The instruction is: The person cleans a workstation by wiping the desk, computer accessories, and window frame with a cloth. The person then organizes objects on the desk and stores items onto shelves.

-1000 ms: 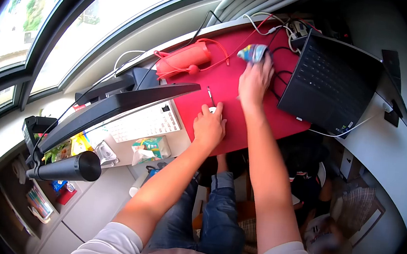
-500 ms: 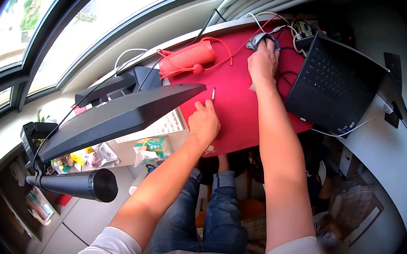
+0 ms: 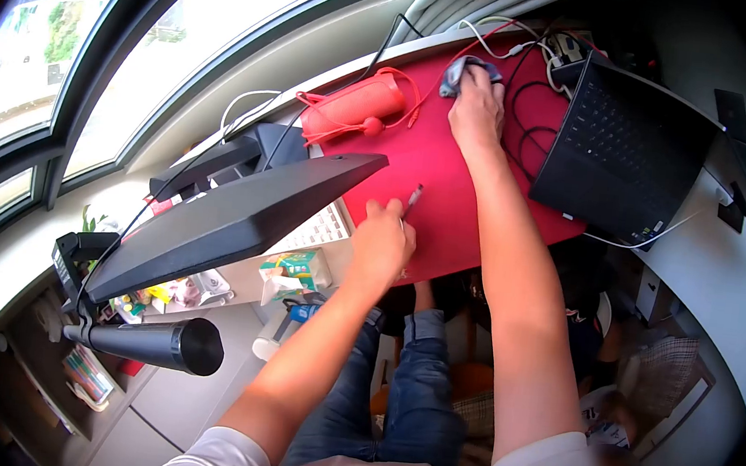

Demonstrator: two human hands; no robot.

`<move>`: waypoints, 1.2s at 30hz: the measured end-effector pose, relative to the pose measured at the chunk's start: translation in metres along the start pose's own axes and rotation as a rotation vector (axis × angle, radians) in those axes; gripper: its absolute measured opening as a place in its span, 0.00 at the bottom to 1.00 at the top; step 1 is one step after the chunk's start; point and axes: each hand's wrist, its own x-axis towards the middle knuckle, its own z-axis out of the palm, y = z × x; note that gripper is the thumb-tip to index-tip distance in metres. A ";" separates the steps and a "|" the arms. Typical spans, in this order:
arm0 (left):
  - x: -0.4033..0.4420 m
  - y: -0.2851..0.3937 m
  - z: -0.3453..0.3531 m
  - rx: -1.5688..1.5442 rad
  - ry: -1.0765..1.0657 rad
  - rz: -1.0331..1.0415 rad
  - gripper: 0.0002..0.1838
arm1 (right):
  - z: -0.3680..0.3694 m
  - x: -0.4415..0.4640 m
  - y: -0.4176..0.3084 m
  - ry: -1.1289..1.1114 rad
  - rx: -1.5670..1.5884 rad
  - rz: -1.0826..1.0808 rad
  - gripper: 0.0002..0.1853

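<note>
A bunched grey-blue cloth [image 3: 466,73] is under the fingers of my right hand [image 3: 478,113], pressed to the far part of the red desk mat [image 3: 450,182]. Closer to the mat's left edge, my left hand [image 3: 383,241] is closed round a slim pen [image 3: 413,200], whose dark end sticks out past the fingers. Between the hands and the window lies a red cylindrical speaker [image 3: 353,110] with a cord loop. Right of my right forearm, black cables [image 3: 527,127] curl on the mat beside an open black laptop [image 3: 627,154].
A large monitor [image 3: 239,220] on a black arm [image 3: 147,343] juts in at left, close to my left hand. A tissue pack [image 3: 295,272] lies beneath it. White cables and plugs [image 3: 556,57] crowd the far right corner. The window [image 3: 129,57] borders the desk.
My right hand has slid the cloth slightly left on the mat. The pen in my left hand has tilted and now points up to the right. The whole view has shifted a little.
</note>
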 end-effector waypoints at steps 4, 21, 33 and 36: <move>-0.072 0.003 -0.029 -0.088 -0.131 0.028 0.10 | -0.014 -0.081 -0.010 -0.253 0.240 -0.228 0.19; -0.218 -0.116 -0.033 -0.126 -0.377 -0.233 0.10 | -0.035 -0.184 0.006 -0.220 0.231 -0.076 0.23; -0.291 -0.121 -0.035 -0.343 -0.120 -0.372 0.09 | -0.038 -0.232 -0.011 -0.224 0.160 -0.122 0.21; -0.289 -0.127 -0.028 -0.389 -0.139 -0.386 0.09 | -0.042 -0.224 0.006 -0.329 0.244 -0.071 0.21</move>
